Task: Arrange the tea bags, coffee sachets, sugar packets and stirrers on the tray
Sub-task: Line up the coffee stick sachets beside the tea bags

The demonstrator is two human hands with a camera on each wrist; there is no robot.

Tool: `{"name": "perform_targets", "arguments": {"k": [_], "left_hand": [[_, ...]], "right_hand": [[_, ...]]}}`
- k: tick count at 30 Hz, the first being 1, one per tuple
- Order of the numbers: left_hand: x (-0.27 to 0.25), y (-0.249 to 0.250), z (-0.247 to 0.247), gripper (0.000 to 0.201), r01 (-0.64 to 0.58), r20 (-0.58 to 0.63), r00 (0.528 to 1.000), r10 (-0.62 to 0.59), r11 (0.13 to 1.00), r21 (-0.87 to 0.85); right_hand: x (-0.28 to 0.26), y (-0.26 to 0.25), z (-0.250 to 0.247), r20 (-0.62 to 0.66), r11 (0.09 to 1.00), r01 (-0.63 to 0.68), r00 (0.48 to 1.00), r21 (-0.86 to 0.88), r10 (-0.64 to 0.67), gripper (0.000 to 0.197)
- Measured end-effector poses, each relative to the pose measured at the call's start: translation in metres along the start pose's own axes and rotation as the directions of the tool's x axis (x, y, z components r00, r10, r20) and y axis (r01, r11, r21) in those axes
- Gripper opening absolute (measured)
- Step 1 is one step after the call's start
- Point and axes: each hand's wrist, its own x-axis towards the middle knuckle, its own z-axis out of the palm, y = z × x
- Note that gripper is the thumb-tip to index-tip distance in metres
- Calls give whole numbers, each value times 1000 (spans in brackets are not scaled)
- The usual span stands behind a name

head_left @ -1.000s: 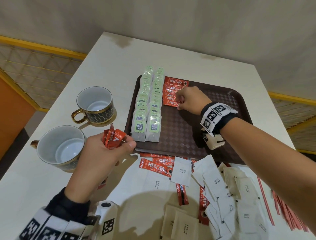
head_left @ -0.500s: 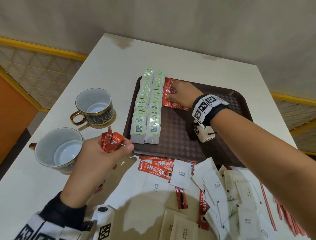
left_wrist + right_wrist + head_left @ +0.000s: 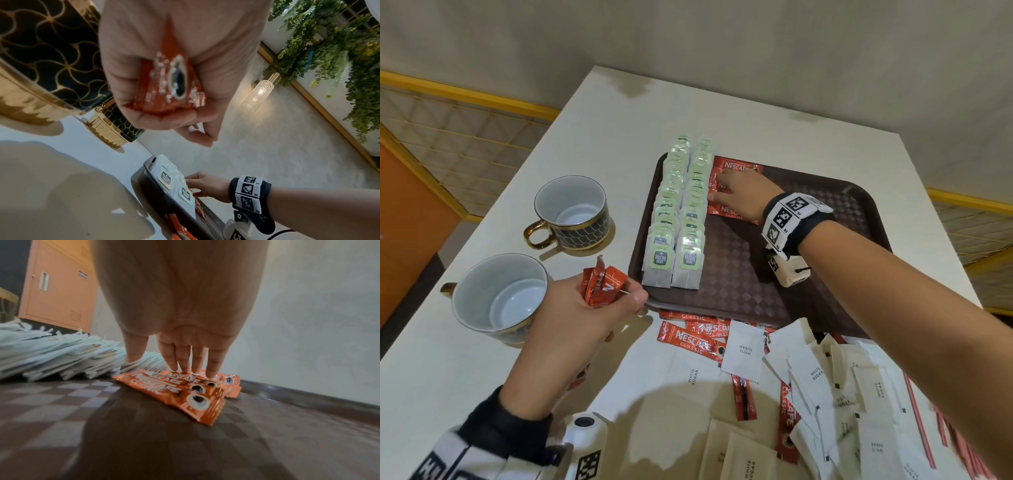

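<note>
Since a second ago the right hand has opened from a loose fist and moved a little further up the tray; now its fingers are straight and press flat on the row of red coffee sachets lying at the far part of the tray. These sachets lie just beside two long rows of green tea bags, which overlap along the tray's left side.

Her or his left hand stays above the table, in front of the tray's near left corner, with fingers curled around a small bunch of coffee sachets.

Near the person, off the tray, white sugar packets and some more red sachets lie mixed in a heap, and thin red stirrers lie at the right of it. Two cups stand on the table at left.
</note>
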Motion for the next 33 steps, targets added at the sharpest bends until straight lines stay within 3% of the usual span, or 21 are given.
{"name": "perform_targets", "arguments": {"k": [5, 11, 15, 18, 21, 23, 24, 27, 29, 33], "left_hand": [[-1, -2, -1, 4, -8, 15, 1000, 8, 1000, -22], [0, -3, 0, 3, -2, 25, 1000, 3, 998, -67], [3, 0, 0, 19, 87, 76, 994, -77, 984, -152], [6, 10, 3, 19, 236, 223, 961, -165, 910, -340], [16, 24, 11, 25, 381, 401, 902, -157, 726, -572], [20, 33, 19, 25, 409, 443, 888, -125, 656, -635], [22, 37, 24, 25, 398, 439, 892, -105, 644, -653], [24, 45, 37, 28, 361, 434, 901, -23, 595, -718], [22, 49, 45, 29, 367, 452, 892, 15, 558, -744], [20, 48, 57, 25, 429, 513, 858, 31, 508, -747]], "right_hand": [[-7, 4, -3, -41, 999, 20, 999, 35, -19, 50], [-24, 3, 1, 134, 998, 54, 990, -32, -50, 89], [-30, 0, 0, 147, 1000, 5, 989, -7, -4, 88], [-49, -12, -17, 54, 990, -7, 999, 144, -1, 81], [-85, -35, -38, -102, 930, 42, 995, 366, -5, 59], [-111, -54, -42, -197, 869, 76, 980, 489, 25, 36], [-125, -64, -41, -205, 802, 96, 978, 590, 33, 27], [-163, -91, -32, -129, 563, 83, 991, 822, 43, 31], [-179, -105, -24, -134, 535, 93, 990, 840, 39, 25], [-186, -108, -9, -195, 513, 88, 968, 854, 158, 20]]}}
